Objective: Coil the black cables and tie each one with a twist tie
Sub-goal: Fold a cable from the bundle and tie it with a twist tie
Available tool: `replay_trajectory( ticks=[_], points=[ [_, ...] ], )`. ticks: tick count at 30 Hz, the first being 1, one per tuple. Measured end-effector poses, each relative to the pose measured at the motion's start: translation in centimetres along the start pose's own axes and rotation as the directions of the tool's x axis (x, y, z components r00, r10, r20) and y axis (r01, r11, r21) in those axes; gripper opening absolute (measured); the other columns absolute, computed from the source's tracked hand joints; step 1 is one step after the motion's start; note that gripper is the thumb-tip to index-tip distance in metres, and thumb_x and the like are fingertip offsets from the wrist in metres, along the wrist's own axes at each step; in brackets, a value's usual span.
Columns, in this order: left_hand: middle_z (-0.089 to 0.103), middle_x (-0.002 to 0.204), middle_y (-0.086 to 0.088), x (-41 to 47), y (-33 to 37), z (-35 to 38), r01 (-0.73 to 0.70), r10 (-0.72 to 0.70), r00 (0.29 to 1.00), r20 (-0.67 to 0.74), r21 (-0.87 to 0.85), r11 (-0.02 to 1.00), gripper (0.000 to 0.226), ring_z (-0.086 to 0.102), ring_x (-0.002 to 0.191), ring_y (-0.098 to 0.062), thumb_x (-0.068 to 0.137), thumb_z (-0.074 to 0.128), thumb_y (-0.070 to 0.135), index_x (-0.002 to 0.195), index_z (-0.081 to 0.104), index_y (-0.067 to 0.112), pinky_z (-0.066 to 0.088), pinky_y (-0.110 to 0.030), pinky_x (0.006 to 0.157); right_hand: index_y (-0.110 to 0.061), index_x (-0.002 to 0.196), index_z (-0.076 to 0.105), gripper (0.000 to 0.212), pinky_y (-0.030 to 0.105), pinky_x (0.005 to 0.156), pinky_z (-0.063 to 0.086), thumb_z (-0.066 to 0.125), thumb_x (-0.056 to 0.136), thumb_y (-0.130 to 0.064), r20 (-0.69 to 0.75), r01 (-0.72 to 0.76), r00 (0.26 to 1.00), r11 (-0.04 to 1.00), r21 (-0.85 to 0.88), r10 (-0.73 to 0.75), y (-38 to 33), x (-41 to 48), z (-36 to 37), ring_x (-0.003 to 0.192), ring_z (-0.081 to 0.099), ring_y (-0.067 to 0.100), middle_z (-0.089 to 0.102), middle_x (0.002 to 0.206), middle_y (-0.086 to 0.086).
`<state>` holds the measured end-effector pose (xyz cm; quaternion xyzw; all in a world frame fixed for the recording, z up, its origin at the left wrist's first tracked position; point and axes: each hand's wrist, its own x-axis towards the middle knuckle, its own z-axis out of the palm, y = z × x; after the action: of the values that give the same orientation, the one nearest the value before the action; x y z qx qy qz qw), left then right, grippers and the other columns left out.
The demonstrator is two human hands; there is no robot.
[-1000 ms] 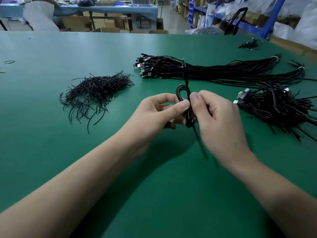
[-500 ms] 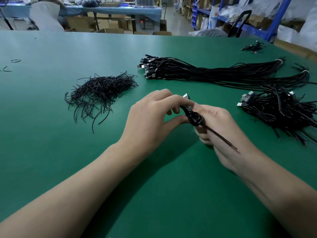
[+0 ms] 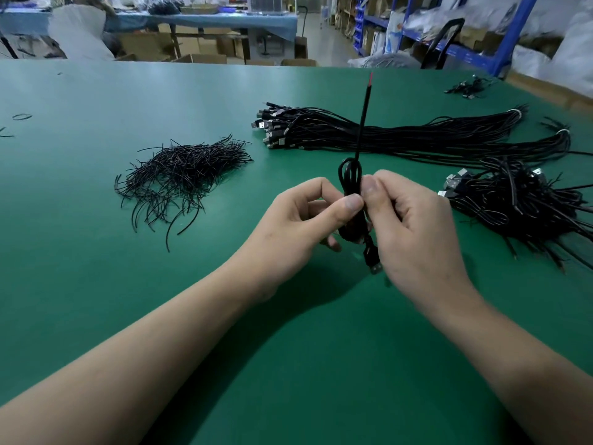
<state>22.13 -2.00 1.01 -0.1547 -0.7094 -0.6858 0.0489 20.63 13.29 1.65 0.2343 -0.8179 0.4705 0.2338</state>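
A coiled black cable (image 3: 350,178) stands upright between my hands above the green table (image 3: 96,284). My left hand (image 3: 298,220) pinches its middle with thumb and fingers. My right hand (image 3: 414,226) grips the same coil from the right. The cable's loose end sticks straight up to a reddish tip (image 3: 371,77), and its USB plug (image 3: 373,263) hangs below my hands. A loose pile of black twist ties (image 3: 183,175) lies to the left. Whether a tie is around the coil is hidden by my fingers.
A long bundle of straight black cables (image 3: 401,133) lies across the far middle. A heap of coiled cables (image 3: 519,203) sits at the right. A few small cable pieces (image 3: 468,88) lie far right, near the table's edge. Shelves and boxes stand beyond.
The coil has turned from lying sideways to upright. Its loose end swung from pointing down-right to pointing straight up, and the plug now hangs low.
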Motion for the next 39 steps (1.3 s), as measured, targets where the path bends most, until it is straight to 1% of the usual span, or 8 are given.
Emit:
replay_trajectory(
  ticks=[13,18,23,27,30,33,35,39],
  points=[
    [0.069,0.073,-0.009,-0.3,-0.2,0.3,-0.059,0.065,0.996,-0.058,0.103,0.993,0.020,0.070,0.067,-0.022,0.102,0.057,0.019,0.086,0.061,0.008,0.053,-0.033,0.064,-0.013,0.066,0.049,0.045,0.018,0.049,0.030,0.046,0.107,-0.030,0.011,-0.068,0.998,0.997,0.048,0.068,0.5,-0.1,0.3,0.049,0.042,0.005,0.047,0.051,-0.013],
    [0.059,0.069,-0.007,-0.1,0.1,0.0,0.125,-0.123,0.992,0.035,-0.066,0.990,0.047,0.059,0.058,-0.020,0.106,0.046,0.030,0.095,0.055,-0.015,0.047,-0.029,0.060,-0.012,0.067,0.049,0.045,0.041,0.049,0.037,0.047,0.106,-0.035,0.025,0.027,0.999,0.995,-0.091,-0.025,0.4,-0.3,0.3,0.047,0.043,0.014,0.047,0.051,-0.003],
    [0.057,0.064,0.000,0.0,0.8,-0.2,0.367,-0.328,0.930,0.167,-0.362,0.857,0.022,0.054,0.054,-0.011,0.084,0.060,0.037,0.073,0.071,0.021,0.049,-0.022,0.053,-0.020,0.069,0.042,0.040,0.039,0.044,0.032,0.050,0.105,-0.035,0.011,0.283,0.956,0.918,-0.277,-0.292,-0.1,0.0,-0.6,0.047,0.033,0.020,0.030,0.052,-0.008],
    [0.060,0.065,0.001,0.0,0.8,-0.2,0.393,-0.360,0.919,0.158,-0.372,0.841,0.023,0.057,0.056,-0.013,0.089,0.060,0.036,0.075,0.072,0.021,0.051,-0.025,0.056,-0.022,0.068,0.037,0.041,0.036,0.045,0.030,0.051,0.104,-0.034,0.002,0.284,0.954,0.900,-0.331,-0.300,-0.3,-0.1,-0.4,0.049,0.029,0.019,0.027,0.055,-0.008],
    [0.068,0.084,0.000,0.1,0.1,-0.2,0.123,-0.124,0.987,-0.102,-0.017,0.992,0.013,0.065,0.072,-0.014,0.103,0.055,0.021,0.099,0.063,0.011,0.052,-0.032,0.066,-0.019,0.063,0.032,0.048,0.036,0.050,0.026,0.049,0.104,-0.036,-0.031,0.043,0.999,0.996,-0.080,-0.045,0.4,0.2,0.1,0.051,0.028,0.010,0.027,0.053,-0.005],
    [0.064,0.118,0.006,-0.1,-0.5,-0.8,-0.220,0.302,0.953,-0.032,0.613,0.759,0.032,0.063,0.102,-0.006,0.093,0.068,0.010,0.124,0.060,0.017,0.051,-0.023,0.083,-0.002,0.070,0.048,0.052,0.045,0.054,0.035,0.047,0.103,-0.041,0.041,-0.155,0.987,0.985,0.072,0.152,1.0,0.3,0.3,0.055,0.035,0.025,0.038,0.059,0.017],
    [0.067,0.116,0.008,0.0,-0.4,-0.9,-0.285,0.371,0.928,0.027,0.692,0.663,0.031,0.061,0.106,-0.006,0.091,0.074,0.021,0.121,0.067,0.018,0.049,-0.022,0.087,-0.001,0.075,0.058,0.050,0.044,0.049,0.041,0.047,0.104,-0.040,0.116,-0.254,0.965,0.951,0.178,0.236,1.1,0.2,0.4,0.052,0.045,0.030,0.053,0.061,0.020],
    [0.074,0.087,0.008,0.0,-0.4,-0.8,-0.145,0.249,0.962,-0.115,0.557,0.818,0.019,0.069,0.083,-0.014,0.091,0.072,0.033,0.090,0.072,0.014,0.053,-0.040,0.076,-0.015,0.060,0.046,0.048,0.026,0.049,0.023,0.049,0.105,-0.031,0.114,-0.192,0.977,0.973,0.130,0.178,1.1,0.0,0.5,0.047,0.028,0.005,0.036,0.047,-0.013]
  ],
)
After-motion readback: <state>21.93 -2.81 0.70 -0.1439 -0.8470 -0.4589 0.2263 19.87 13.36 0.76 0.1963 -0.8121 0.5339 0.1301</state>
